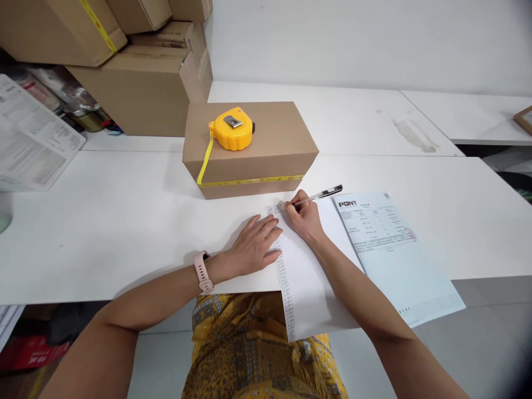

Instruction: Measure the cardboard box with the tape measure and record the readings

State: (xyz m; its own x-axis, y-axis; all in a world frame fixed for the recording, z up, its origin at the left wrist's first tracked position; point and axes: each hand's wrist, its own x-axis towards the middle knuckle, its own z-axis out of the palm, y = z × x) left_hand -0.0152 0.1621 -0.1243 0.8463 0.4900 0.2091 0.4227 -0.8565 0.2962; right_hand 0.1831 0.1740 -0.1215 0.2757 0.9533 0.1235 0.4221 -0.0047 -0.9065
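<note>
My right hand [305,217] pinches a pen [322,195], its tip touching the top of a printed sheet with a column of figures [303,277] on the white table [103,221]. My left hand [255,245] lies flat with fingers stretched out on the sheet's left edge; a pink watch sits on its wrist. Just behind the hands stands a small cardboard box [249,147] with a yellow tape measure [233,128] on top. Its yellow tape hangs down the box's front and runs along the lower edge.
A second printed form [386,244] lies to the right, overhanging the table's front edge. Stacked cardboard boxes [145,83] fill the back left corner. Papers [33,138] lie at the far left. A further white table [469,116] stands at the back right.
</note>
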